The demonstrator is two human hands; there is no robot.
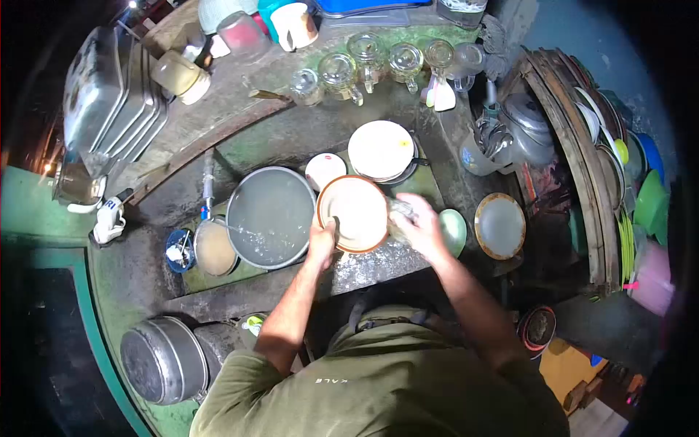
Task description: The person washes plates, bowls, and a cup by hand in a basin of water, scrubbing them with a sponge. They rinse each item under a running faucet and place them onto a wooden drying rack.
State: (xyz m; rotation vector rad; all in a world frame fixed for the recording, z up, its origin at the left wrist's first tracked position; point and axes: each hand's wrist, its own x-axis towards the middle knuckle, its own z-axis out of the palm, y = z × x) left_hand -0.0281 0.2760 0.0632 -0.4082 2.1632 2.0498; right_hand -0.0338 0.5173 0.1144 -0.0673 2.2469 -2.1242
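Note:
My left hand [322,242] grips a white plate with a brown rim [355,213] by its left edge, thumb over the inside. At the plate's right side, my right hand [421,231] is closed around a crumpled grey-white wad [400,213], whose kind I cannot make out. Left of the plate stands a large grey basin of cloudy water [271,211]. Behind it are a small white bowl [325,172] and a stack of white plates [380,150]. A pale green bowl [453,231] sits just right of my right hand.
Glass mugs [338,71] line the ledge at the back. Metal trays [98,95] lean at the left. A tap pipe [208,182] rises beside a smaller pot [215,247]. A round basin [499,226] and a wooden dish rack [571,160] stand at the right.

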